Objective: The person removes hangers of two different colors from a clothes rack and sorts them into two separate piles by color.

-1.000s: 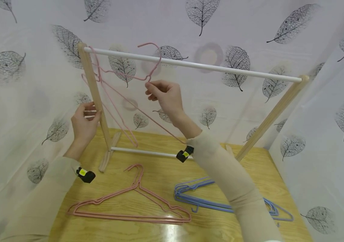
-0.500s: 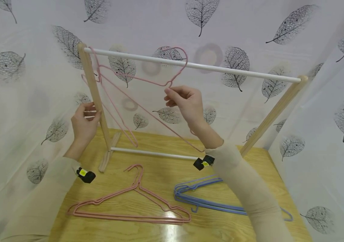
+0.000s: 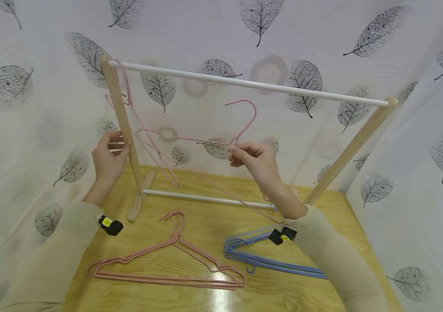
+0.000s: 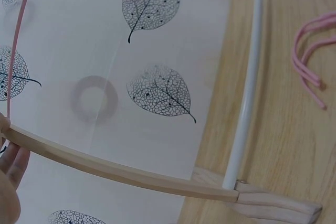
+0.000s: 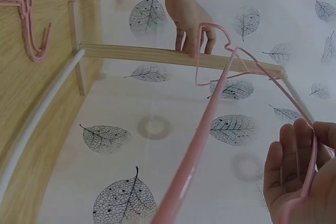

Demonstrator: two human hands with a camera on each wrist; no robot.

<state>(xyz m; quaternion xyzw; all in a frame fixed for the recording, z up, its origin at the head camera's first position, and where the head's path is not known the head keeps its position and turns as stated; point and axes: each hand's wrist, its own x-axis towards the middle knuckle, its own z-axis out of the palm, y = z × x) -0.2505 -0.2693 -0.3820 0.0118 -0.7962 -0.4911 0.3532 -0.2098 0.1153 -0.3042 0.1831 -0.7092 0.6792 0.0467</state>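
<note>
My left hand [image 3: 110,160] grips the left wooden post [image 3: 119,104] of a small clothes rack, thumb on one side and fingers on the other. With thumb and fingertips, my right hand [image 3: 258,167] pinches a pink hanger [image 3: 247,127] just under its hook. That hook stands upright, lower than the white top rail [image 3: 252,84] in the head view. Another pink hanger [image 3: 128,89] hangs from the rail's left end, close to the post. In the right wrist view, the held hanger's bar [image 5: 197,148] runs past my right hand [image 5: 294,166].
Two pink hangers [image 3: 179,236] lie stacked on the wooden table [image 3: 190,299] in front of the rack. Several blue hangers [image 3: 268,262] lie right of them, partly under my right sleeve. A white lower bar [image 3: 205,199] joins the rack's feet. Leaf-patterned curtains surround the table.
My right hand has carried the pink hanger rightward, then down, so its hook has dropped from rail height to below the rail. My left hand stays on the post.
</note>
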